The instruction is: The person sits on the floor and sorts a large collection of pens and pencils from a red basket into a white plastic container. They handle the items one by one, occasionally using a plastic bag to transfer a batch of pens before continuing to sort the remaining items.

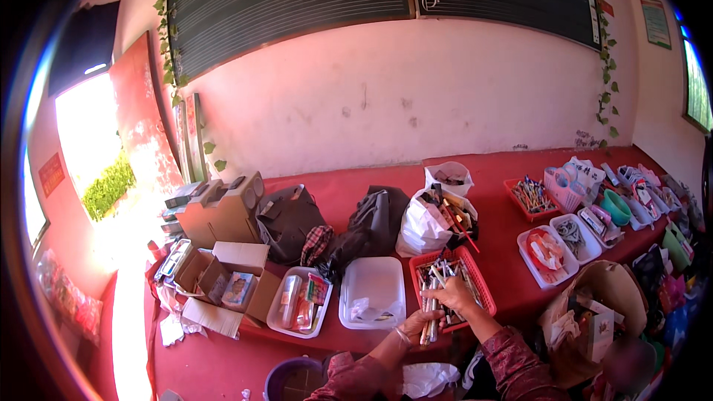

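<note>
A red plastic basket (484, 291) filled with several pens and pencils (434, 276) sits near the front edge of a red-covered table (356, 186). My left hand (418, 323) is closed around a bundle of pens (428, 310) held at the basket's front left corner. Just above it, my right hand (454, 295) reaches into the basket, its fingers pinched on some of the pens there. Both patterned dark-red sleeves come up from the lower edge.
Left of the basket stand a clear lidded container (371, 291), a white tray of small items (301, 301) and an open cardboard box (223, 275). Dark bags (369, 224) and a white plastic bag (423, 229) lie behind. More trays (548, 251) and a brown paper bag (605, 289) crowd the right.
</note>
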Demonstrator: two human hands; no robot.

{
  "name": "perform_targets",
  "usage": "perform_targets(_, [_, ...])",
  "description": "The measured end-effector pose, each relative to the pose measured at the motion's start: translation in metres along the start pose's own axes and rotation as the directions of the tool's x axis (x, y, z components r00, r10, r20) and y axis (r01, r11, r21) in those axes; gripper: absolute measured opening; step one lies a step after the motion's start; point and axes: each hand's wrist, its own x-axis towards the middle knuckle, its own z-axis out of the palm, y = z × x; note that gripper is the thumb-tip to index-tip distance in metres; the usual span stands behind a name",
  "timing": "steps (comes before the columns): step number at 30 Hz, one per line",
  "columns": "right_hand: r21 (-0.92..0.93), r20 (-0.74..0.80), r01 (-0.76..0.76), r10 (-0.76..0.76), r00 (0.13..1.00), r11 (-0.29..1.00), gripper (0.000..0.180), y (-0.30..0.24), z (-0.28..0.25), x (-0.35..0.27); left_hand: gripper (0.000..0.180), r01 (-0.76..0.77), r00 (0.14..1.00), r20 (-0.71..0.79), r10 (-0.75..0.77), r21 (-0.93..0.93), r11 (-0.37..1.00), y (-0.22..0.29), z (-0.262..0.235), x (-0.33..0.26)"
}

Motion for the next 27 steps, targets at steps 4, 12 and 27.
perform_targets(4, [-0.116,-0.087,0.028,-0.038,0.996,0.993,0.043,0.0,0.001,-0.001,0.017,-0.035,0.999,-0.004,0.035,-0.042,0.998,0.005,0.0,0.002])
perform_targets(12, [0.801,0.282,-0.37,0.248,0.927,0.471,0.045,0.015,-0.025,0.015,0.016,-0.089,0.995,0.018,0.095,-0.207,0.974,0.018,0.003,-0.004])
perform_targets(27, [0.532,-0.024,-0.14,0.18,0.983,0.835,0.067,-0.011,-0.04,0.0,0.008,-0.155,0.973,-0.199,0.117,-0.188,0.97,0.022,0.009,-0.009])
